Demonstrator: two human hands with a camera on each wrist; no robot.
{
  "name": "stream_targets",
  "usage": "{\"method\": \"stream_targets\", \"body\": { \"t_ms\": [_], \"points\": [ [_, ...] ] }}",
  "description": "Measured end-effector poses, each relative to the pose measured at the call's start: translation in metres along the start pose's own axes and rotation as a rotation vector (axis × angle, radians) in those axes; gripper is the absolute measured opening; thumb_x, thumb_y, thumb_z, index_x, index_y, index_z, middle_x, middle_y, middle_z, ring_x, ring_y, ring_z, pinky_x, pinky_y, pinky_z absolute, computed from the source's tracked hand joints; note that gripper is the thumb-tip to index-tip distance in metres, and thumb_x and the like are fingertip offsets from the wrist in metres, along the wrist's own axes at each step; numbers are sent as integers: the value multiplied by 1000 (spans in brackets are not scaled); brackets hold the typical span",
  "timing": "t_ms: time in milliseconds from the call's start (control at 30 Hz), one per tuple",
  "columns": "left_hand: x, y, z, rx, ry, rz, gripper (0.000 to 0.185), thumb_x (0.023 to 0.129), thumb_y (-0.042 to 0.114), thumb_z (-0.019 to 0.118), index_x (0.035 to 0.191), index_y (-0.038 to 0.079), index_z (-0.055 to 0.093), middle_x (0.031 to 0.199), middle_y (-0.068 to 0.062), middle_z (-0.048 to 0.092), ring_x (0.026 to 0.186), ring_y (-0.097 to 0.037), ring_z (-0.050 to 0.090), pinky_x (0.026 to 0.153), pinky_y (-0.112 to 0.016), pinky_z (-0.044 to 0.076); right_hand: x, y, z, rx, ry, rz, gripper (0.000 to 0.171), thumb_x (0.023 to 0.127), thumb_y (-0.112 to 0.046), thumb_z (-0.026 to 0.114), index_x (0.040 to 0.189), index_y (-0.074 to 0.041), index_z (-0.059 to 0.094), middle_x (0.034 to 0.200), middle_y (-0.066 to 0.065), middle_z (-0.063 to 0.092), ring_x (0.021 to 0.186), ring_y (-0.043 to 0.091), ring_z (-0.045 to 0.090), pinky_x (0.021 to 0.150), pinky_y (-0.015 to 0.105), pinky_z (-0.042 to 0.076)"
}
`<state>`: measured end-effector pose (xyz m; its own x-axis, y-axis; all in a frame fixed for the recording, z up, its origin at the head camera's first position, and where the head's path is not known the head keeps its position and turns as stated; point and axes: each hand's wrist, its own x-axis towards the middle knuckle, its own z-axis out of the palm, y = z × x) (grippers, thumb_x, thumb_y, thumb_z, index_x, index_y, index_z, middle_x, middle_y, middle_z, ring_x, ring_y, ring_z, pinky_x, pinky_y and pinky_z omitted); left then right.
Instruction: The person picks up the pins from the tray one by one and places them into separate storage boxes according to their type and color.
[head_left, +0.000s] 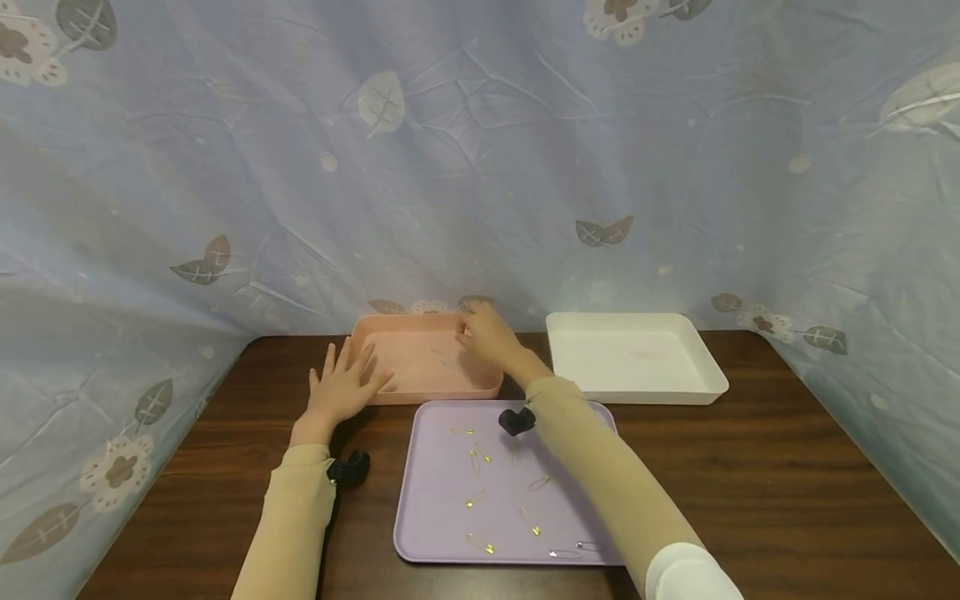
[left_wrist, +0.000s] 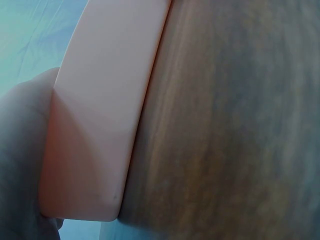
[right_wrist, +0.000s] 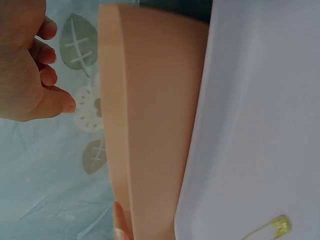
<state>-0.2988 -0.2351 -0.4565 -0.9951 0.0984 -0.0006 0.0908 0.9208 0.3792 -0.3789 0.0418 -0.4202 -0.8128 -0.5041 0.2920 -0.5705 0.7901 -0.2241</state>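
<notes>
My left hand (head_left: 339, 393) has its fingers spread at the left side of a shallow peach tray (head_left: 390, 392). In the left wrist view that hand (left_wrist: 22, 155) lies along the tray's wall (left_wrist: 105, 110). Over the tray's back right corner hovers my right hand (head_left: 486, 335), fingers loosely bent. The right wrist view shows no thing between the fingers of this hand (right_wrist: 30, 70). Small thin pieces (head_left: 442, 360), too faint to name, lie in the peach tray. Several gold safety pins (head_left: 476, 498) and silver safety pins (head_left: 565, 553) are scattered on a lilac tray (head_left: 431, 550).
A white tray (head_left: 637, 383) stands at the back right. All three trays are on a dark wooden table (head_left: 757, 483). A patterned curtain (head_left: 480, 167) hangs right behind the trays. My right forearm (head_left: 611, 483) passes over the lilac tray and hides part of it.
</notes>
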Motion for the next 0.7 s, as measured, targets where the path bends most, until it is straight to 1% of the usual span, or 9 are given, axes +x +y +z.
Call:
{"method": "stream_targets", "body": {
  "t_ms": [67,133,267,367,467,567,700],
  "points": [
    [0,0,-1,-3,-4,2,83,92,71,36,158,24,13,164,-16,-6,149,-46,-11,107,-78,-2,-5,2,-5,46,-3,21,12,93,-20,65,91,-8,66,120,13,60,119,31,51,107,42,41],
    [0,0,-1,-4,-6,3,83,93,70,36,158,24,13,164,-16,-6,149,-46,-11,108,-77,-2,-11,4,-9,68,4,27,12,92,-20,66,90,-8,65,120,13,60,117,31,52,104,42,42],
    [-1,0,-1,-3,-6,1,82,93,70,36,158,25,13,164,-17,-5,149,-46,-11,108,-77,-2,-24,9,-17,118,48,5,13,90,-19,68,85,-9,63,106,11,60,104,28,53,93,40,45],
    [0,-1,-1,3,-2,-1,82,93,69,36,158,26,12,164,-17,-4,149,-46,-10,108,-77,-1,-35,13,-23,178,85,-20,12,89,-17,68,82,-10,61,97,9,58,94,25,51,85,38,44],
    [1,-2,1,4,2,2,82,93,70,36,158,25,13,164,-17,-4,149,-46,-9,108,-78,-2,-47,18,-28,221,115,-49,13,88,-16,69,80,-10,60,89,7,54,88,23,48,80,36,42],
    [1,-2,1,3,7,3,83,92,71,36,157,25,14,165,-17,-4,149,-47,-8,107,-78,-2,-59,22,-32,252,116,-65,13,88,-16,69,82,-10,60,85,6,51,85,22,46,79,35,38],
    [2,-2,1,4,5,2,83,92,71,35,157,24,14,165,-16,-4,149,-46,-9,107,-78,-2,-77,27,-38,321,101,-42,12,88,-15,69,84,-8,61,88,6,52,87,21,44,80,34,37]
  ]
}}
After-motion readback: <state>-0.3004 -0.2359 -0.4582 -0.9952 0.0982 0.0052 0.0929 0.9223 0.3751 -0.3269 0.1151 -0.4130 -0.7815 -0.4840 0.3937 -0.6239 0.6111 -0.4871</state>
